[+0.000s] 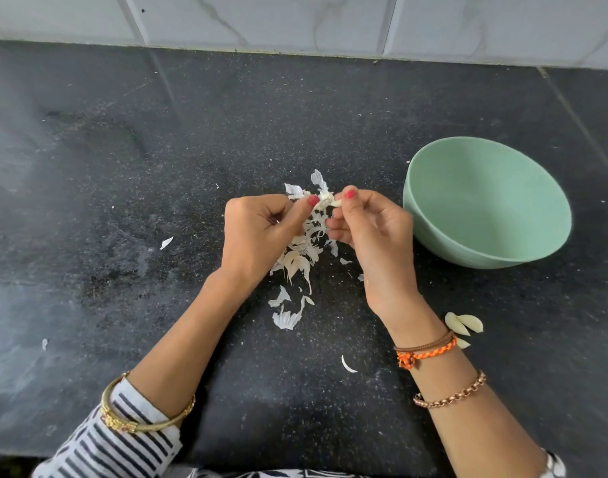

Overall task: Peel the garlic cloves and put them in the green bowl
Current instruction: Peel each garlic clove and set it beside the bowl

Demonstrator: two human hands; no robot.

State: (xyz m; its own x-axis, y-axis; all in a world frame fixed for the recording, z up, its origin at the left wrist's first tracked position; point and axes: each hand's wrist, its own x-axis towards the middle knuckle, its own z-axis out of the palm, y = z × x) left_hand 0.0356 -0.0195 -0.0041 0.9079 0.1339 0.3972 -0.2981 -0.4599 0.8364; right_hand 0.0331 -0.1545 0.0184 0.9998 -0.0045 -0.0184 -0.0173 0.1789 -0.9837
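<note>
Hands meet above a dark counter (123, 167), over a pile of skins (301, 253). Left hand (257, 232) pinches one end of a garlic clove (330, 201) between thumb and fingers; right hand (371, 229) pinches the other end, where bare pale flesh shows just beside the thumb. Loose papery skin sticks out from the clove between the two thumbs. Green bowl (485, 201) stands on the counter just right of the right hand, apart from it; its visible interior holds nothing. Three peeled cloves (464, 324) lie on the counter beside the right wrist, near the bowl but outside it, one partly hidden by the wrist. Single skin scraps lie scattered left of the pile and between the forearms. Tiled wall (295, 19) borders the counter's far edge.
</note>
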